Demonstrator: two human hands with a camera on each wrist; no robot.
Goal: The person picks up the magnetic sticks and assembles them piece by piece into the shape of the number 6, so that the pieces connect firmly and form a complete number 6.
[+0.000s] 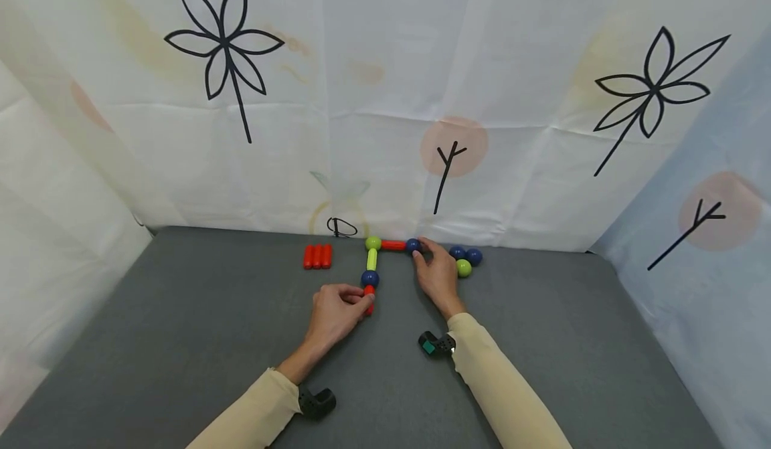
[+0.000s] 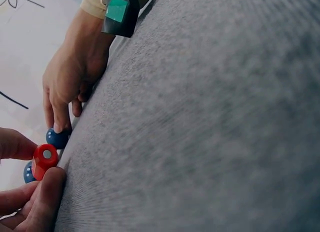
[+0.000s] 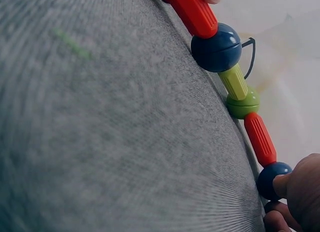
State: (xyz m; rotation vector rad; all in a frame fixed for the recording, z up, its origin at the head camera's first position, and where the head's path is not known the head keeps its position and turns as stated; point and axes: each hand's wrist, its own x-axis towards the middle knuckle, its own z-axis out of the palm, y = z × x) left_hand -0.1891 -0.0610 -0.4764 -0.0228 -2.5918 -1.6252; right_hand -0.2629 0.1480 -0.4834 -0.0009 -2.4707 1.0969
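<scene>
A chain of building rods and balls lies on the grey table. My left hand (image 1: 337, 312) pinches a red rod (image 2: 45, 162), which ends at a blue ball (image 1: 370, 278); a round metallic tip shows on its free end. From that ball a yellow-green rod (image 1: 371, 259) runs to a green ball (image 1: 373, 243). Another red rod (image 3: 260, 138) leads on from there to a second blue ball (image 3: 270, 176). My right hand (image 1: 438, 275) grips this second ball between thumb and fingers.
Three red rods (image 1: 317, 257) lie side by side left of the chain. Beyond my right hand sit two loose blue balls (image 1: 474, 257) and a green ball (image 1: 463, 268). A white printed cloth (image 1: 373, 168) hangs along the back edge of the grey table (image 1: 211, 342).
</scene>
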